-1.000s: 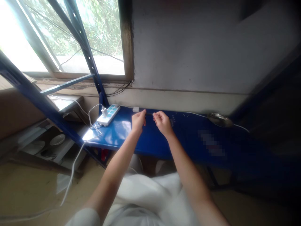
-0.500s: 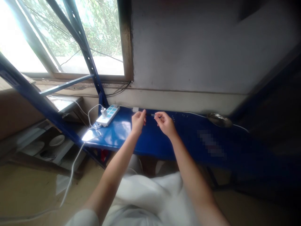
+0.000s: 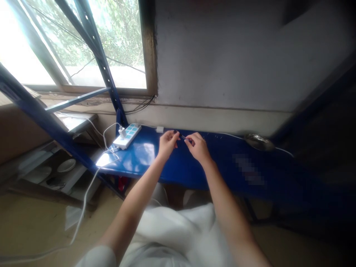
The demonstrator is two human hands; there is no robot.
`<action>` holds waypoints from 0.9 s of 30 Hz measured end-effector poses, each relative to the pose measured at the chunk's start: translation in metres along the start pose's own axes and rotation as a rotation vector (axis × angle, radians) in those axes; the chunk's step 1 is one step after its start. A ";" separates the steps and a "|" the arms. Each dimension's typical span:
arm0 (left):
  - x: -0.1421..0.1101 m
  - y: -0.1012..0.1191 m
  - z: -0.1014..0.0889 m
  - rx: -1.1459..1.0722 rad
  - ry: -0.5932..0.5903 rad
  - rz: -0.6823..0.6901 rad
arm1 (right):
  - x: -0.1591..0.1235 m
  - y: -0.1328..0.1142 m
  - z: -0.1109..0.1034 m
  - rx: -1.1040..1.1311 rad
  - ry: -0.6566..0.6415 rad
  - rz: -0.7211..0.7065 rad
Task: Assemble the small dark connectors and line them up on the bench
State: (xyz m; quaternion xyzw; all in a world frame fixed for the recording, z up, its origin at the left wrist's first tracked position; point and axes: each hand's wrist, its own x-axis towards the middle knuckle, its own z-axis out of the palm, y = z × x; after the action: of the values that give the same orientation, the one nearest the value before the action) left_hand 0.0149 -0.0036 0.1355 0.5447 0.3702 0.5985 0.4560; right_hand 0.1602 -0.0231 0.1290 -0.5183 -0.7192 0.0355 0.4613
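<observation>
Looking forward and down from the head view, we find our two bare forearms reaching over a blue bench (image 3: 178, 174), with our white clothing (image 3: 172, 231) below them. Our right hand (image 3: 198, 148) is narrowly pinched on a small dark connector (image 3: 183, 137), which sits between our hands, just above the bench. Our left hand (image 3: 167, 145) is curled, its fingertips (image 3: 175, 132) just beside the connector; we cannot tell whether they touch it. A small white plug (image 3: 159, 129) lies near the wall, just beyond our left hand. Further left, a white power strip (image 3: 130, 135) with blue switches stands on the bench, holding a white charger (image 3: 121, 131). A white cable (image 3: 230, 135) runs along the back edge towards a shiny metal dish (image 3: 256, 142) on the right, and another white cable (image 3: 85, 200) drops to the floor (image 3: 33, 218). A blue steel rack upright (image 3: 98, 55) crosses the window (image 3: 122, 44), and white plates (image 3: 66, 165) sit low on the left. A pixelated patch (image 3: 249, 170) hides part of the bench.
</observation>
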 end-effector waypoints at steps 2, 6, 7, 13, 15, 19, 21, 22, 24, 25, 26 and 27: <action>0.005 -0.002 0.000 0.016 0.060 0.018 | 0.000 0.007 -0.003 -0.014 0.006 0.026; 0.014 -0.008 0.004 0.081 0.056 0.008 | -0.002 0.034 -0.012 0.055 0.103 0.228; 0.016 -0.010 0.007 0.106 0.020 -0.004 | -0.003 0.043 -0.015 0.090 0.131 0.286; 0.026 -0.042 0.037 0.327 -0.171 -0.016 | -0.025 0.099 -0.026 0.057 0.117 0.576; 0.027 -0.058 0.049 0.430 -0.201 -0.018 | -0.031 0.111 -0.024 -0.001 0.076 0.630; 0.023 -0.085 0.070 0.655 -0.276 -0.064 | -0.037 0.124 -0.014 -0.113 -0.042 0.662; 0.020 -0.094 0.078 0.729 -0.300 -0.112 | -0.037 0.129 -0.008 -0.148 -0.096 0.660; 0.019 -0.098 0.081 0.756 -0.310 -0.132 | -0.038 0.131 -0.005 -0.163 -0.112 0.655; 0.016 -0.106 0.086 0.799 -0.322 -0.157 | -0.039 0.136 0.001 -0.193 -0.131 0.646; 0.015 -0.109 0.087 0.816 -0.324 -0.157 | -0.040 0.138 0.004 -0.209 -0.134 0.644; 0.015 -0.112 0.088 0.832 -0.323 -0.151 | -0.041 0.140 0.006 -0.225 -0.136 0.644; 0.014 -0.115 0.089 0.849 -0.319 -0.141 | -0.042 0.141 0.008 -0.240 -0.141 0.646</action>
State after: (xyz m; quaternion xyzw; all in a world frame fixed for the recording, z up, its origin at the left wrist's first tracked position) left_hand 0.1196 0.0409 0.0433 0.7424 0.5440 0.2698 0.2832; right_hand 0.2571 0.0128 0.0232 -0.7658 -0.5472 0.1305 0.3114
